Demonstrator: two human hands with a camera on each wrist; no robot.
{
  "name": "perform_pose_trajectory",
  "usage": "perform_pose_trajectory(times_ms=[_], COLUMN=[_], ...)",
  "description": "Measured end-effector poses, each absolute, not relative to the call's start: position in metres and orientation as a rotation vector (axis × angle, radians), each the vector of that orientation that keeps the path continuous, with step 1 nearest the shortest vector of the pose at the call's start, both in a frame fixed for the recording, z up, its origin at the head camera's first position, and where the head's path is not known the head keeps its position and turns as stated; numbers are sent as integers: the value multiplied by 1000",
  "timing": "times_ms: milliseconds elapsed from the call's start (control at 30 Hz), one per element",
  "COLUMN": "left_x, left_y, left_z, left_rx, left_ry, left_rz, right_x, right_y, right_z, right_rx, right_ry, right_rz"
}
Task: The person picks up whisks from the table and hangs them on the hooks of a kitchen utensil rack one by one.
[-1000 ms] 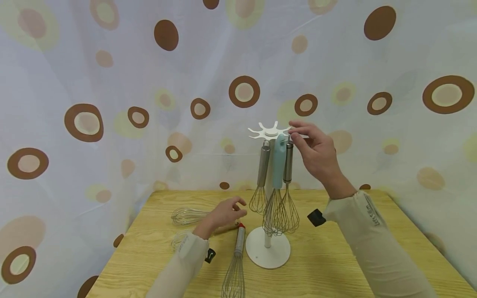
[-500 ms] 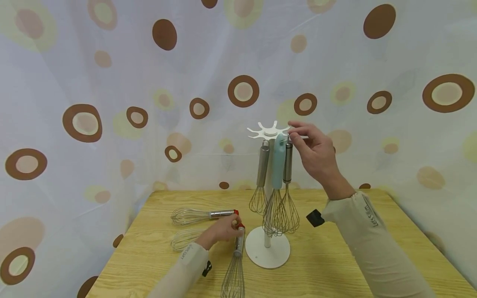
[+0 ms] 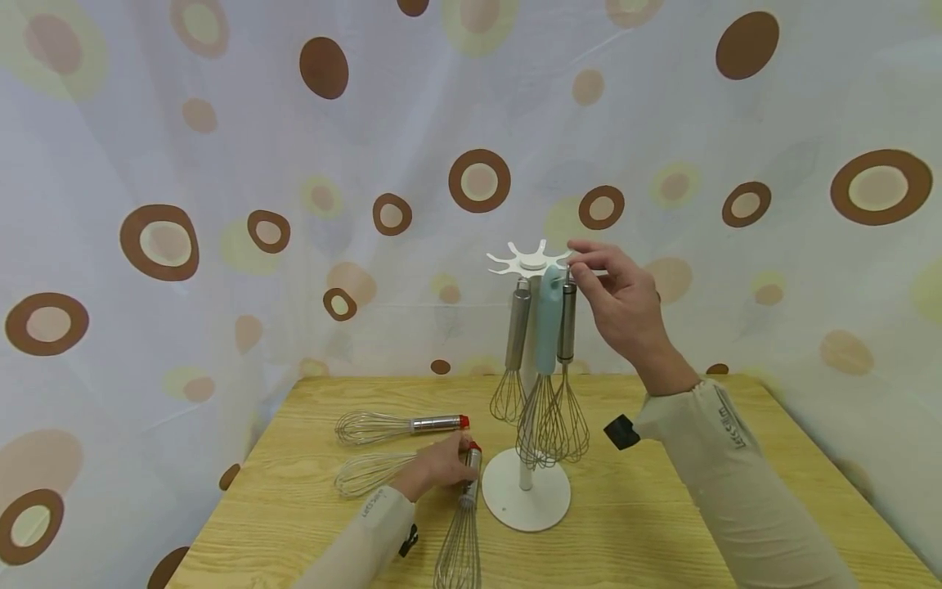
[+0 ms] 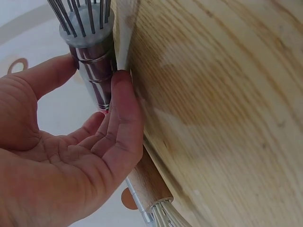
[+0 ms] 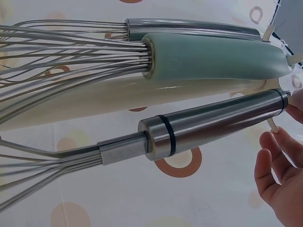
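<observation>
I have the left hand (image 3: 441, 462) pinching the red-tipped whisk (image 3: 469, 494) by its handle, thumb one side, fingers the other, wires towards the near edge. Right hand (image 3: 625, 307) pinches the hanging steel whisk (image 3: 566, 323) at its top, by the white stand (image 3: 504, 509). Wood-grain table (image 3: 662, 499), spotted sheet (image 3: 412, 106) behind.

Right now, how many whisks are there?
6. At the white stand: teal-handled whisk, left steel-handled whisk, right steel-handled whisk. On the table: red-tipped whisk, wooden-handled whisk, partly hidden. In the left hand: another red-tipped whisk.
</observation>
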State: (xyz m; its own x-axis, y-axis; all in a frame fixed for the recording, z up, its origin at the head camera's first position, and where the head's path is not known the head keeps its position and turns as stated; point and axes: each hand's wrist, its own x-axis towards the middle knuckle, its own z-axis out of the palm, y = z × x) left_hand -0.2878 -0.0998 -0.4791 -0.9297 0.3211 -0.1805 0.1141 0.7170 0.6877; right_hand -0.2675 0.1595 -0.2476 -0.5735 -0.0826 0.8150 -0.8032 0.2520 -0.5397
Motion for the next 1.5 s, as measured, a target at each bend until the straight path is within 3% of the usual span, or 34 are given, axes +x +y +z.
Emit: perform_pose_trajectory(times_ms=[700,1500], left_x=[-286,-297], left_y=[-94,-108], left_z=[-480,-452], left_rx=[347,347], left_ry=[2659,2422], left_rz=[936,1537], right_x=[-267,-267], right_y=[159,159], right_z=[-248,-249], right_rx=[783,767], right_ry=[-1872,-1878], right_rz=[1377,1381])
